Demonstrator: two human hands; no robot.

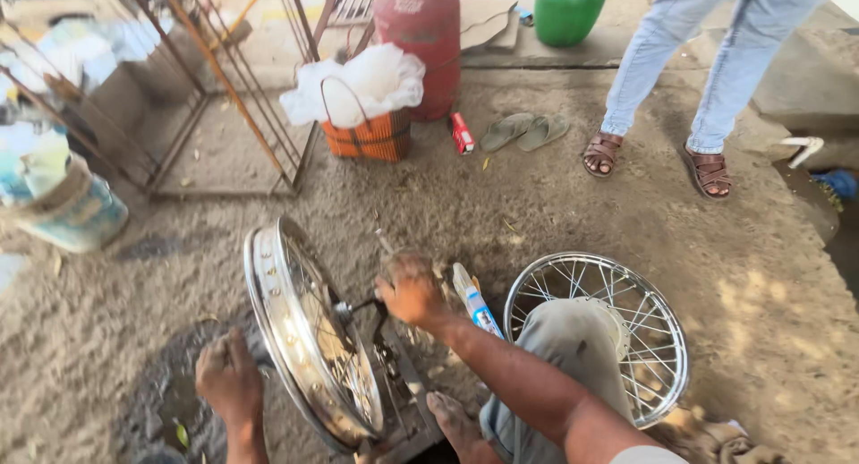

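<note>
An upright spoked wheel rim [304,330] stands on a small metal stand on the sandy ground in front of me. My left hand [229,379] rests against the rim's outer edge on the left side. My right hand [410,289] is closed around a dark tool or axle part [365,306] at the wheel's hub. A second spoked rim [658,312] lies flat on the ground to the right, under my bent knee [573,339]. A small blue and white tube [476,305] lies between the two rims. My bare foot [452,424] is by the stand.
Another person in jeans and sandals [653,160] stands at the far right. A red gas cylinder [420,34], an orange basket with white cloth [367,115], a pair of slippers [523,131], a metal frame [224,88], a green container [568,8] and a bucket [76,213] sit around.
</note>
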